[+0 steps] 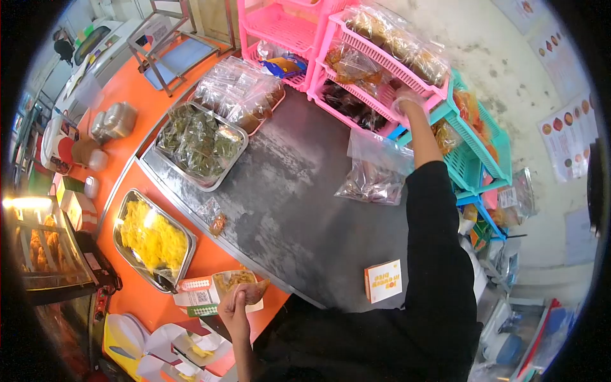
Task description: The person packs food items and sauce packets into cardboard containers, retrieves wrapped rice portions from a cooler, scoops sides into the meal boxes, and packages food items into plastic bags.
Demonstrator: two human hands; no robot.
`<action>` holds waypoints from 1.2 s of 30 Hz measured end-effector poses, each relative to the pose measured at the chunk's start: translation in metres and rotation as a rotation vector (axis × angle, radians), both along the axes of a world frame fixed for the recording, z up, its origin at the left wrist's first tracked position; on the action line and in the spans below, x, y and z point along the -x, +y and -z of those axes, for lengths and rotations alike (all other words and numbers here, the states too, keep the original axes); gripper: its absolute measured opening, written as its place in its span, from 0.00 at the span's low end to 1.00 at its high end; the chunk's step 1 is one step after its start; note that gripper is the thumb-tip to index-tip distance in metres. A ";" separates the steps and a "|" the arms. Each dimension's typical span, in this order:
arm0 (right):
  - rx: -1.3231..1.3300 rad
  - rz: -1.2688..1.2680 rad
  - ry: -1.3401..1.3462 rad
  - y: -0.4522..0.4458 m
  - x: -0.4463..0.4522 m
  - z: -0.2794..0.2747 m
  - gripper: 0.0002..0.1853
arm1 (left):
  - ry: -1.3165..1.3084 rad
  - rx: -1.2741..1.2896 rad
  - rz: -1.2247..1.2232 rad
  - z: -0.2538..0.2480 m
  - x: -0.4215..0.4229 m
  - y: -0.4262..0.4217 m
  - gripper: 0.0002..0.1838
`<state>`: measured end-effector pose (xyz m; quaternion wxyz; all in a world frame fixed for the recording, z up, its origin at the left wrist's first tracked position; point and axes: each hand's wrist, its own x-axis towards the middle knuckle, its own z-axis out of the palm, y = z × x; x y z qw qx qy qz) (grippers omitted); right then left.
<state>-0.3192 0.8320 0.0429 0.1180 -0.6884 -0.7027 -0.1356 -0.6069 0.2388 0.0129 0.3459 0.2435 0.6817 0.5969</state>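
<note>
My left hand (237, 308) is closed, pinching a small clear packet with orange-brown contents (256, 292). It is beside an open food box (229, 280) with brownish food inside, at the orange counter's edge. My right hand (407, 102) seems to wear a clear plastic glove and reaches to the end of the middle basket (380, 94) of the pink rack. Its fingers are blurred and partly hidden, so I cannot tell what they touch. A clear bag of brown packets (358, 66) lies in that basket. Below my right forearm, a zip bag of small packets (375, 175) rests on the dark table.
A tray of yellow rice (185, 258) stands on the orange counter (167, 191). Trays of green bagged leaves (243, 135) and brown bagged packets (280, 102) sit behind. A white-and-orange box (383, 282) is near my body. Teal baskets (471, 172) adjoin the rack.
</note>
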 end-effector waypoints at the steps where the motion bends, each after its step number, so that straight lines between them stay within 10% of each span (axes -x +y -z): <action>1: 0.002 0.006 0.025 0.000 -0.002 0.000 0.22 | 0.003 0.012 -0.004 0.001 -0.001 -0.003 0.11; 16: -0.056 0.067 0.318 0.046 -0.006 0.029 0.25 | 0.086 0.067 -0.082 0.014 -0.010 -0.007 0.12; 24: -0.193 -0.052 0.039 0.047 -0.004 0.038 0.21 | -0.006 -0.009 -0.077 0.018 -0.014 -0.002 0.12; 32: 0.164 -0.234 -0.509 -0.111 0.053 -0.062 0.14 | 0.052 0.046 0.065 0.029 -0.009 -0.013 0.12; 34: 0.039 -0.097 -0.122 -0.112 0.040 -0.046 0.14 | -0.029 0.021 0.097 0.020 -0.005 -0.023 0.11; 36: 0.020 -0.270 -0.280 -0.179 0.061 -0.073 0.12 | -0.056 -0.009 0.075 0.016 -0.005 -0.031 0.11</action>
